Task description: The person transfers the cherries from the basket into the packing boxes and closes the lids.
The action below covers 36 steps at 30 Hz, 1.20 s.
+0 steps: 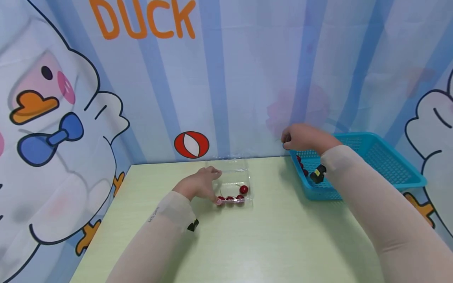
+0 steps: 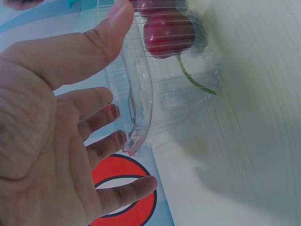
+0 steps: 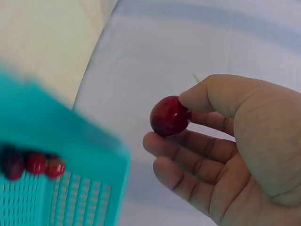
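My left hand holds the left side of a clear plastic box, its lid folded back. The left wrist view shows the thumb on the rim and the fingers spread along the plastic. Several red cherries lie inside the box, mostly along its front wall; one cherry there shows a green stem. In the right wrist view my right hand pinches one dark red cherry between thumb and fingers. That hand is raised above the left rim of a turquoise plastic basket.
Several cherries sit in the basket along its left wall. Pale yellow-green tabletop runs between box and basket. A printed cloth backdrop with duck figures rises right behind the table.
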### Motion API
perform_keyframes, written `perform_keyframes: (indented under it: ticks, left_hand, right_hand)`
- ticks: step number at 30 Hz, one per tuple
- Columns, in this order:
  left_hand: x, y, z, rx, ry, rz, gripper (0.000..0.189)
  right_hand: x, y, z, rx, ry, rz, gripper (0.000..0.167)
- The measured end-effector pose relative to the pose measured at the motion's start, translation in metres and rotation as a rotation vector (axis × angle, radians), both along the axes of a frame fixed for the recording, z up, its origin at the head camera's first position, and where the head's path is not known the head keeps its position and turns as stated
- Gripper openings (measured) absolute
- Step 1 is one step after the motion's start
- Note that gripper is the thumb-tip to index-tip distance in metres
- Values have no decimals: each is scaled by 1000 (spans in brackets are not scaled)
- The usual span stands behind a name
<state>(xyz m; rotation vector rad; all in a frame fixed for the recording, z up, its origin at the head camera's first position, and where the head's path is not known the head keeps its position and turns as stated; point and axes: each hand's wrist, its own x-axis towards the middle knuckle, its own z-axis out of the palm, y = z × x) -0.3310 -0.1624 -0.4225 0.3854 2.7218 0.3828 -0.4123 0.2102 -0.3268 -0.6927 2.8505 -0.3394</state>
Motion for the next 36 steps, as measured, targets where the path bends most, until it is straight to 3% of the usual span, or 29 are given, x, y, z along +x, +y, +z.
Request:
perform_keyframes:
  ticks: [8, 19, 30, 36]
  left_hand:
    - [-2, -1, -2, 1, 3, 3, 112]
    - [-2, -1, -3, 2, -3, 8, 111]
    - [-3, 0, -1, -8, -5, 13, 111]
    - [-2, 0, 0, -4, -6, 11, 111]
  right_hand:
    - [13, -59, -16, -1, 48, 167, 24]
    - [34, -124, -56, -40, -26, 375, 17]
    - [39, -156, -87, -36, -73, 389, 11]
    - [41, -163, -96, 25, -90, 387, 8]
